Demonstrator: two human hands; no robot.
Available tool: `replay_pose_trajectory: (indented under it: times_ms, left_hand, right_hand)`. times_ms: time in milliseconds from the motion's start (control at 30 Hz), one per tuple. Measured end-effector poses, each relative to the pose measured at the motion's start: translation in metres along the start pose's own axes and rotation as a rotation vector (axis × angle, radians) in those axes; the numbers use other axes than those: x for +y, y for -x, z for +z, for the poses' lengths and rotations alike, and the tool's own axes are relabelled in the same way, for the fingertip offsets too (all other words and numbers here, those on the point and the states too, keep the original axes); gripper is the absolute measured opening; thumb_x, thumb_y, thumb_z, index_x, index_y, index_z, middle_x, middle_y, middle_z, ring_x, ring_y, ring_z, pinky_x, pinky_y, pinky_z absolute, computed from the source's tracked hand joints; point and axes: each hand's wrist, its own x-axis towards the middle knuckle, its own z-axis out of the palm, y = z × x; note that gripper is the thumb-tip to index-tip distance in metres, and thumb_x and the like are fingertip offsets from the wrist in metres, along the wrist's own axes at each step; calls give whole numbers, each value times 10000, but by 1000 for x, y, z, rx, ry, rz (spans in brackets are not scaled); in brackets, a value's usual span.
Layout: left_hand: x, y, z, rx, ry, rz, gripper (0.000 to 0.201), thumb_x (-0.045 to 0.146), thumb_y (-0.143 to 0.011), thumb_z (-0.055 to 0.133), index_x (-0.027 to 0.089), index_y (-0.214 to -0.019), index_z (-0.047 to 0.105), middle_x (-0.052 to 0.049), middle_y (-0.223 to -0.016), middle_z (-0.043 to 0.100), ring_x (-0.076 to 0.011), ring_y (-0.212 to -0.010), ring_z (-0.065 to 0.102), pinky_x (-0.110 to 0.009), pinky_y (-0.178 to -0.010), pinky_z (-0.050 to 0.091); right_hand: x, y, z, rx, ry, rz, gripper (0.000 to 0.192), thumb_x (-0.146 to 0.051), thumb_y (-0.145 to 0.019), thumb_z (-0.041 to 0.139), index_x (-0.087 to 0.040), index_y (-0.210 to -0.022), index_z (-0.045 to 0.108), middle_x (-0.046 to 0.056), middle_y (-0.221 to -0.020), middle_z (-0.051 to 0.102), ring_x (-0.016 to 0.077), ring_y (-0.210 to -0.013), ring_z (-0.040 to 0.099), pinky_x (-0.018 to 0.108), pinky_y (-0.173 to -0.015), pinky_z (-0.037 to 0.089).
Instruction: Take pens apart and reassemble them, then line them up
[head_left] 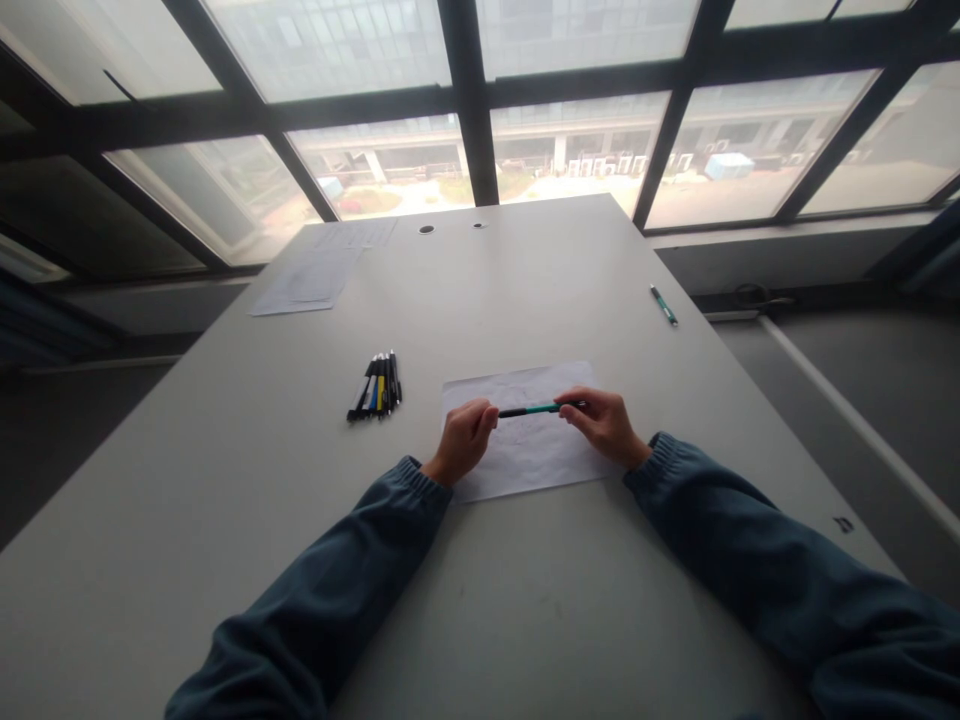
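A black and green pen [534,410] is held level between my two hands, above a sheet of paper [525,470] with faint marks. My left hand [463,436] is closed on the pen's black end. At the other end, my right hand [602,424] pinches the pen between thumb and fingers. The paper lies flat on the white table [525,580], partly covered by both hands. To the left of my left hand lies a row of several pens [376,387], mostly black, with white, blue and yellow among them.
Another green pen [664,305] lies near the table's right edge. Printed sheets [307,275] rest at the far left. Two round holes, one of them a cable hole [426,230], sit near the far edge. Dark-framed windows [472,110] stand beyond. A small dark mark [844,524] shows at right.
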Motion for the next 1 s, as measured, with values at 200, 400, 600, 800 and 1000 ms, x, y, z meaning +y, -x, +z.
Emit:
replay_pose_trajectory:
  times_ms: [200, 400, 600, 800, 1000]
  left_hand:
    - [0, 1, 0, -24, 26, -16, 592, 485, -1024, 360, 179, -550, 541, 2, -497, 507, -109, -483, 482, -252, -548, 381]
    - [-1, 3, 0, -29, 79, -45, 588, 435, -1024, 403, 172, -538, 603, 6, -472, 547, -99, -460, 527, -236, -529, 412]
    - [1, 0, 0, 21, 99, -68, 460, 415, -999, 489, 163, -685, 711, -42, -646, 704, -133, -592, 650, -264, -639, 506]
    - [2, -2, 2, 45, 83, -18, 224, 335, -940, 624, 189, -1070, 733, -68, -849, 766, -170, -752, 700, -306, -722, 560]
    - [2, -4, 4, 59, 24, 20, 149, 307, -910, 662, 192, -957, 744, -66, -901, 754, -150, -756, 681, -276, -699, 573]
  right_hand:
    - [0, 0, 0, 8, -3, 0, 276, -428, -866, 696, -176, -962, 755, 83, -872, 720, 181, -759, 659, 301, -651, 550]
    - [0, 0, 0, 14, -26, 8, 265, -422, -871, 691, -179, -959, 752, 71, -830, 705, 163, -706, 639, 281, -601, 530]
    - [-1, -1, 0, 86, 3, 4, 226, -388, -868, 693, -176, -930, 741, 70, -860, 707, 164, -729, 637, 286, -628, 522]
    - [-1, -1, 0, 146, 20, 5, 203, -363, -873, 679, -174, -922, 733, 62, -860, 697, 168, -756, 633, 280, -640, 511]
    - [2, -2, 0, 192, 45, 5, 177, -344, -872, 672, -180, -894, 734, 50, -834, 702, 165, -731, 622, 282, -635, 502]
